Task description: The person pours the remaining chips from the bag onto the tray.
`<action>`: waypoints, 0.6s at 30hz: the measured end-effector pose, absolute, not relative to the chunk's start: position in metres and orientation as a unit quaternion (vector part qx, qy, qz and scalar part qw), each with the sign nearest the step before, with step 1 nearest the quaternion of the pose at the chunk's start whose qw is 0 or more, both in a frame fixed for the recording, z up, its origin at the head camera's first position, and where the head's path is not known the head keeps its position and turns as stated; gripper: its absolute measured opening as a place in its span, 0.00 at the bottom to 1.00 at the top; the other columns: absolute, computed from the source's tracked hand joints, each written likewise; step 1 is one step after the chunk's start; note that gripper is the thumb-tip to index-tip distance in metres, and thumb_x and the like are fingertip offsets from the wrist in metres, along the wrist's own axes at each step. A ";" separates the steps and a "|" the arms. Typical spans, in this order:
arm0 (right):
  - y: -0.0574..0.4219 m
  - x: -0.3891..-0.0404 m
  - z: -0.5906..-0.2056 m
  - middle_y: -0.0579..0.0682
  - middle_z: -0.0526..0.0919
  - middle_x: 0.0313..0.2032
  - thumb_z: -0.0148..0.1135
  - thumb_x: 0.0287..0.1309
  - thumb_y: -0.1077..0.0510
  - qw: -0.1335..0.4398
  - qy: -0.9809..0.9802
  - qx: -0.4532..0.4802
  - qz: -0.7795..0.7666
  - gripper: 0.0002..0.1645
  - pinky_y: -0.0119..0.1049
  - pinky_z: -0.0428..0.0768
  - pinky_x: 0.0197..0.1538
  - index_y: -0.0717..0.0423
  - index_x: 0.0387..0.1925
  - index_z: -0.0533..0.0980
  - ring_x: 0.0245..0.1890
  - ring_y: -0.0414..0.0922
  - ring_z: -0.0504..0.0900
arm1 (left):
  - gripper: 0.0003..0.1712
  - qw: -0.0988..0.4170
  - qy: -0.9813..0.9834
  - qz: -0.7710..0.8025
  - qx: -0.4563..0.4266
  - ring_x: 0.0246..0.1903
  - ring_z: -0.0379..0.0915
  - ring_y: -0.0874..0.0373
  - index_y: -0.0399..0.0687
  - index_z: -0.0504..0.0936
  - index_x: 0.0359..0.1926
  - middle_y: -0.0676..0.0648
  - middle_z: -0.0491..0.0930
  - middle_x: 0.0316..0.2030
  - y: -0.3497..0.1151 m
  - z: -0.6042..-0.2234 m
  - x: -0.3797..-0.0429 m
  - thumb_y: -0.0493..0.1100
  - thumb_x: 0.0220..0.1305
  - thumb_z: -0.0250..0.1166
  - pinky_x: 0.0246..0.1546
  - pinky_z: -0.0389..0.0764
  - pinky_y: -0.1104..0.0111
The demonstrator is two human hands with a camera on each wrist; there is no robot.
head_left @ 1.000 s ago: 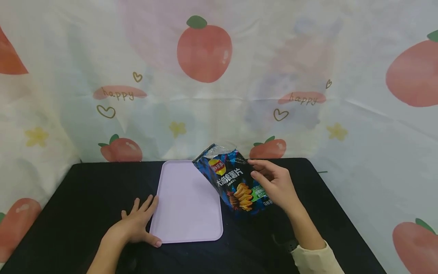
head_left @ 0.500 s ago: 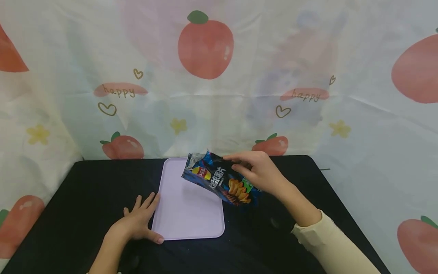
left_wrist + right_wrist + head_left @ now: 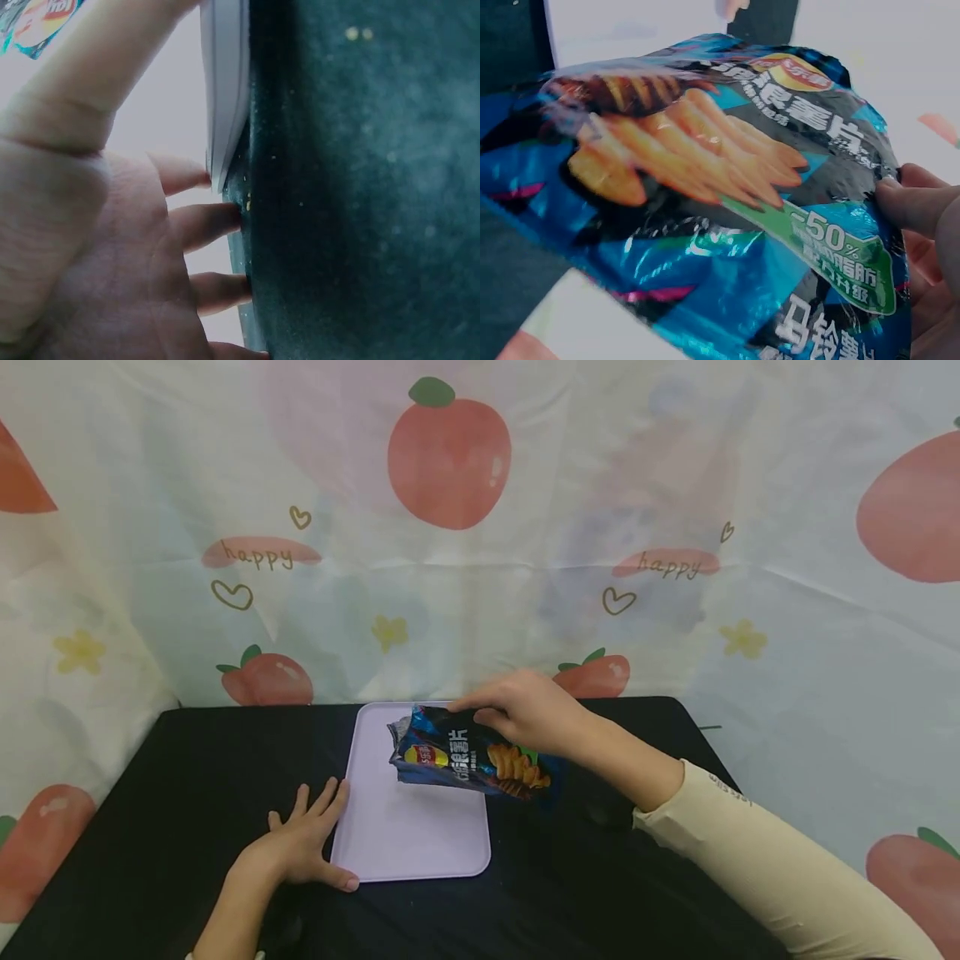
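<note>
My right hand (image 3: 536,710) pinches the upper edge of a blue and black potato chip bag (image 3: 467,758), thumb on the printed front. In the right wrist view the chip bag (image 3: 697,165) fills most of the picture. Its torn end points left over a pale lilac tray (image 3: 412,839), and the bag lies nearly level above the tray's right half. My left hand (image 3: 300,843) rests at the tray's left edge with its fingers spread. The left wrist view has the left-hand fingers (image 3: 206,225) against the tray's side wall (image 3: 227,82). The bag's contents are hidden.
A black cloth (image 3: 600,877) covers the table under the tray. Behind it hangs a pale curtain (image 3: 465,602) printed with fruit, flowers and hearts. Small light crumbs (image 3: 358,34) dot the dark cloth in the left wrist view.
My right hand has moved left with the chip bag, which has tipped from slanting upward to nearly level, its torn end now over the tray. The left hand stays at the tray's edge.
</note>
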State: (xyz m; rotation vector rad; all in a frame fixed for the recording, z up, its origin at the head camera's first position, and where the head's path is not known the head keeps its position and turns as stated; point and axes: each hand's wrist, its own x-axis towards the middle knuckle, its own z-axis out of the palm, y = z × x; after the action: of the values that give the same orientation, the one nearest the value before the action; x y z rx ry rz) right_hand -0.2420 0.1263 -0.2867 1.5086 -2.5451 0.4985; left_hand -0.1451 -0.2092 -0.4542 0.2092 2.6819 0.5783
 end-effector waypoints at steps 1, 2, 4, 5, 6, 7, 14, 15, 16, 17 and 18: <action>0.124 -0.242 -0.284 0.44 0.88 0.45 0.63 0.66 0.62 0.070 -0.846 0.504 0.157 0.20 0.32 0.72 0.31 0.44 0.56 0.83 0.24 0.35 0.73 | 0.83 0.194 0.956 0.207 0.075 0.72 0.26 0.21 0.44 0.45 0.79 0.33 0.40 0.78 -0.209 -0.454 -0.145 0.72 0.29 0.80 0.52 0.33 0.17; 0.122 -0.242 -0.282 0.44 0.88 0.43 0.62 0.66 0.62 0.067 -0.847 0.507 0.149 0.19 0.32 0.72 0.31 0.43 0.56 0.83 0.24 0.36 0.74 | 0.83 0.193 0.956 0.207 0.076 0.72 0.26 0.21 0.44 0.45 0.79 0.33 0.40 0.78 -0.209 -0.454 -0.145 0.72 0.29 0.80 0.52 0.33 0.17; 0.119 -0.242 -0.278 0.43 0.88 0.41 0.62 0.66 0.63 0.066 -0.844 0.515 0.134 0.19 0.32 0.74 0.32 0.43 0.55 0.84 0.27 0.37 0.77 | 0.83 0.193 0.956 0.208 0.077 0.72 0.26 0.21 0.44 0.45 0.79 0.33 0.40 0.78 -0.209 -0.454 -0.145 0.72 0.29 0.80 0.52 0.33 0.17; 0.117 -0.242 -0.276 0.43 0.87 0.39 0.63 0.66 0.63 0.067 -0.843 0.518 0.127 0.19 0.31 0.75 0.32 0.43 0.54 0.84 0.27 0.37 0.78 | 0.83 0.192 0.956 0.209 0.078 0.72 0.26 0.21 0.44 0.46 0.79 0.33 0.40 0.78 -0.209 -0.455 -0.145 0.72 0.29 0.80 0.52 0.33 0.17; 0.116 -0.242 -0.274 0.43 0.88 0.39 0.63 0.65 0.63 0.067 -0.842 0.521 0.123 0.18 0.31 0.75 0.32 0.44 0.54 0.84 0.28 0.38 0.80 | 0.83 0.192 0.955 0.210 0.078 0.72 0.26 0.21 0.44 0.46 0.79 0.33 0.41 0.78 -0.209 -0.455 -0.146 0.72 0.29 0.80 0.52 0.33 0.17; 0.115 -0.242 -0.272 0.44 0.88 0.39 0.63 0.65 0.63 0.065 -0.842 0.522 0.121 0.18 0.31 0.76 0.32 0.44 0.53 0.85 0.28 0.38 0.80 | 0.82 0.192 0.955 0.210 0.078 0.72 0.26 0.21 0.44 0.46 0.79 0.33 0.41 0.78 -0.209 -0.455 -0.146 0.72 0.29 0.80 0.52 0.33 0.17; 0.108 -0.243 -0.262 0.45 0.88 0.44 0.62 0.66 0.63 0.027 -0.856 0.506 0.099 0.19 0.30 0.75 0.31 0.42 0.54 0.84 0.33 0.39 0.83 | 0.84 0.195 0.956 0.208 0.076 0.72 0.26 0.21 0.44 0.46 0.79 0.33 0.41 0.78 -0.210 -0.456 -0.146 0.72 0.27 0.80 0.51 0.33 0.17; 0.108 -0.243 -0.261 0.45 0.88 0.45 0.61 0.67 0.63 0.024 -0.859 0.503 0.093 0.19 0.30 0.75 0.31 0.41 0.54 0.84 0.34 0.39 0.83 | 0.84 0.195 0.956 0.207 0.077 0.72 0.26 0.21 0.45 0.45 0.79 0.32 0.41 0.78 -0.210 -0.456 -0.146 0.72 0.26 0.81 0.51 0.33 0.17; 0.107 -0.243 -0.260 0.45 0.88 0.45 0.61 0.67 0.63 0.024 -0.861 0.499 0.089 0.19 0.30 0.76 0.31 0.41 0.54 0.84 0.35 0.39 0.84 | 0.85 0.197 0.955 0.207 0.077 0.72 0.25 0.20 0.45 0.45 0.79 0.32 0.40 0.78 -0.210 -0.456 -0.146 0.72 0.25 0.81 0.51 0.33 0.17; 0.107 -0.243 -0.260 0.45 0.88 0.46 0.61 0.67 0.63 0.023 -0.864 0.496 0.088 0.19 0.30 0.76 0.31 0.40 0.54 0.84 0.36 0.40 0.84 | 0.86 0.198 0.955 0.207 0.077 0.72 0.25 0.20 0.45 0.44 0.79 0.32 0.40 0.78 -0.210 -0.456 -0.146 0.71 0.25 0.81 0.50 0.34 0.17; 0.107 -0.243 -0.260 0.45 0.88 0.46 0.61 0.67 0.62 0.023 -0.865 0.494 0.085 0.19 0.31 0.76 0.31 0.40 0.54 0.84 0.37 0.40 0.85 | 0.86 0.200 0.955 0.207 0.077 0.72 0.25 0.20 0.45 0.44 0.80 0.32 0.40 0.78 -0.209 -0.456 -0.146 0.71 0.24 0.82 0.50 0.34 0.17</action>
State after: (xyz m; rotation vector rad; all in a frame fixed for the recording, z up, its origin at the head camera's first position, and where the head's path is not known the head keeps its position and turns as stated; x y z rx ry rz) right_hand -0.2429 0.1071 -0.2604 1.5291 -2.6779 0.2636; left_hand -0.1457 -0.2094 -0.4562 0.2145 2.6686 0.5786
